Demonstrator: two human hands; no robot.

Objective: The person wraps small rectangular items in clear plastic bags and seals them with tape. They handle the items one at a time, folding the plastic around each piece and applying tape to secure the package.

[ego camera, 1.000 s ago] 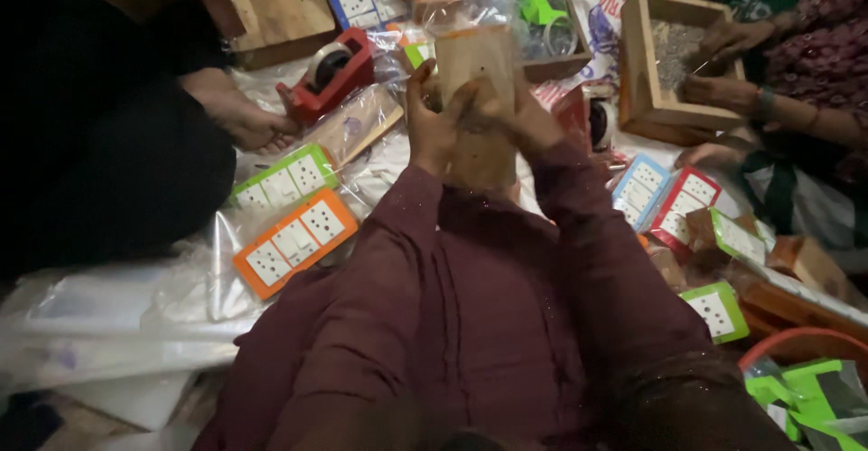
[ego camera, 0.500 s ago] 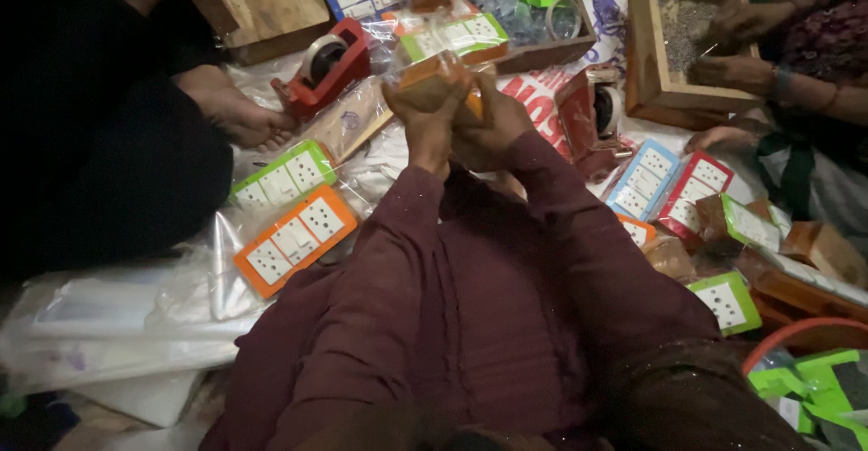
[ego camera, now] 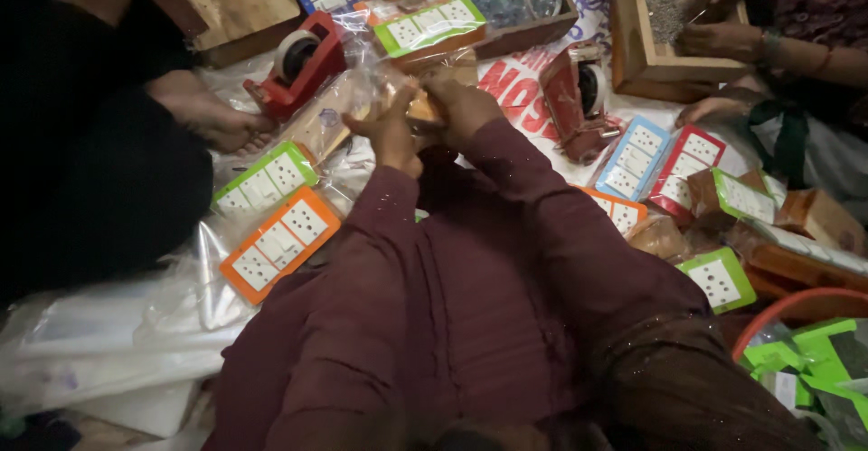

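the left hand (ego camera: 391,135) and right hand (ego camera: 463,108) meet over the lap, fingers curled tight around a small orange board in a clear plastic bag (ego camera: 418,106); a red tape dispenser (ego camera: 297,61) sits just beyond the left hand; an orange-framed switch plate (ego camera: 278,241) lies near the left sleeve.

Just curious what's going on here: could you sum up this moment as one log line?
left hand: grips clear plastic bag | right hand: grips small wooden piece | nearby: red tape dispenser

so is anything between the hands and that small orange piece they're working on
Nothing visible. The left hand and right hand both already touch the orange piece, with clear plastic wrap bunched beside it, not between.
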